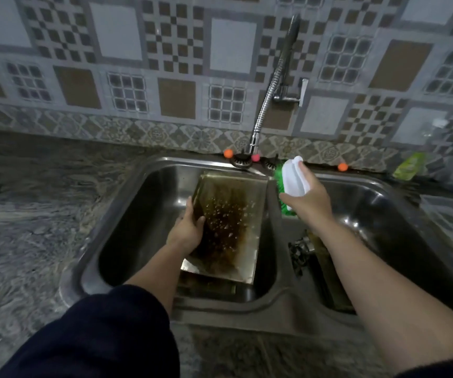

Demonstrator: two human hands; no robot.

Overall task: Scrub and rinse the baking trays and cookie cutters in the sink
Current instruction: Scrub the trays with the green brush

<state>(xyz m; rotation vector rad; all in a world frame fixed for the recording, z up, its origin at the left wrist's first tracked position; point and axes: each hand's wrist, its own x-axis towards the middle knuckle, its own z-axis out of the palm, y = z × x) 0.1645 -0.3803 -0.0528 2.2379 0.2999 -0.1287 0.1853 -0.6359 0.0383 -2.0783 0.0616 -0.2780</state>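
Observation:
A rectangular metal baking tray (236, 203), stained dark brown and wet with droplets, leans tilted in the left basin of a steel double sink (127, 214). My left hand (189, 227) grips the tray's left edge, thumb on its inner face. My right hand (308, 197) holds a scrub brush (292, 180) with a white handle and green bristles above the divider between the basins, just right of the tray. In the right basin lie dark metal pieces (300, 251), maybe cookie cutters, and another tray edge (329, 279) under my right forearm.
A flexible chrome faucet (263, 105) hangs over the back rim of the sink. A green bottle (409, 166) stands at the back right. Grey patterned stone counter (28, 214) spreads to the left. A glass object (449, 214) sits right of the sink.

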